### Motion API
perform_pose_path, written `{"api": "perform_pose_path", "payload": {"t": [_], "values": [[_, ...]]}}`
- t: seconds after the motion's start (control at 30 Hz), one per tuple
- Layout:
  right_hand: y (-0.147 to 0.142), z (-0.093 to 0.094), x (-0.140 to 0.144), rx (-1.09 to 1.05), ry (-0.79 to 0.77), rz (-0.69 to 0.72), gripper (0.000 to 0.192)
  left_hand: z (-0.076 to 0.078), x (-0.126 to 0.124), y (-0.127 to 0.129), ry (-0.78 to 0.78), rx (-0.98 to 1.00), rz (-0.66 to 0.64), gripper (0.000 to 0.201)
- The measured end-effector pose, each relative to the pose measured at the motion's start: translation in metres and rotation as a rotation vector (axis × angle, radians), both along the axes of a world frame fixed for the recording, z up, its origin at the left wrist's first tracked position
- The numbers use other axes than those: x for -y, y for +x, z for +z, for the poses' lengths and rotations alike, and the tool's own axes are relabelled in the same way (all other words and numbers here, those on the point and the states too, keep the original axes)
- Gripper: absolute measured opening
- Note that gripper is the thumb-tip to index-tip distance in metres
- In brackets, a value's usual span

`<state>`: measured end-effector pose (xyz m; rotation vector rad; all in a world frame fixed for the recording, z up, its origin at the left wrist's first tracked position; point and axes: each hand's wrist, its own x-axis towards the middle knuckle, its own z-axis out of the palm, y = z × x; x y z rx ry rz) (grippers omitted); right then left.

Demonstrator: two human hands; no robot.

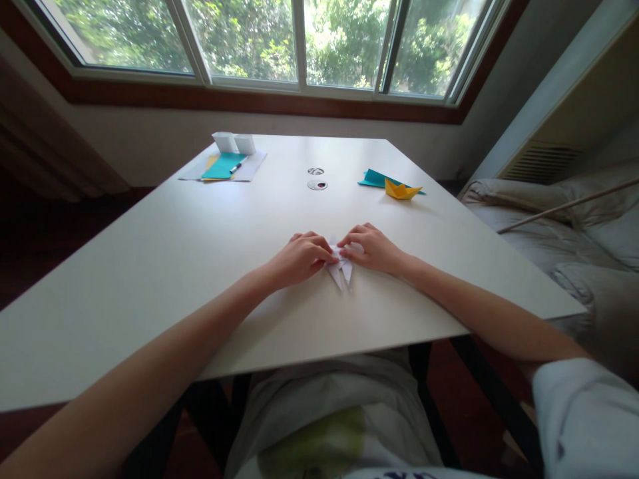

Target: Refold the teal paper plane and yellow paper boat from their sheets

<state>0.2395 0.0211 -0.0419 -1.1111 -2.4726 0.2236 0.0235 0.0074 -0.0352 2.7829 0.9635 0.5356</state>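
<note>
Near the front middle of the white table lies a small piece of folded white paper point(345, 269), its two narrow points facing me. My left hand point(305, 258) pinches its left side, thumb and fingertips pressed on the paper. On the other side, my right hand point(370, 247) has its fingers bent and closed on the right part of the same paper. Both hands rest low on the tabletop, almost touching each other. The fingers cover the upper middle of the folds.
At the back right, a yellow paper boat point(401, 190) stands before a teal folded paper plane point(382, 179). Two round discs point(317, 185) lie mid-table. Back left are teal paper point(224, 165), a pen point(238, 165) and white folded paper boxes point(234, 142). A cushioned sofa point(539, 213) stands right.
</note>
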Motion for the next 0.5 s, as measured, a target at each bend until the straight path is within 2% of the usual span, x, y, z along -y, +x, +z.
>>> {"api": "perform_pose_path", "payload": {"t": [0.2,0.37,0.5], "values": [[-0.001,0.003,0.001,0.004,-0.003,0.011,0.031,0.003,0.0,-0.001,-0.009,-0.017,-0.006,0.026],[0.002,0.005,-0.002,0.025,-0.062,0.074,0.027,0.008,-0.003,-0.007,-0.077,-0.037,-0.007,0.028],[0.008,0.007,-0.004,0.018,-0.033,0.138,0.022,0.01,-0.002,-0.011,-0.104,-0.071,-0.015,0.028]]}}
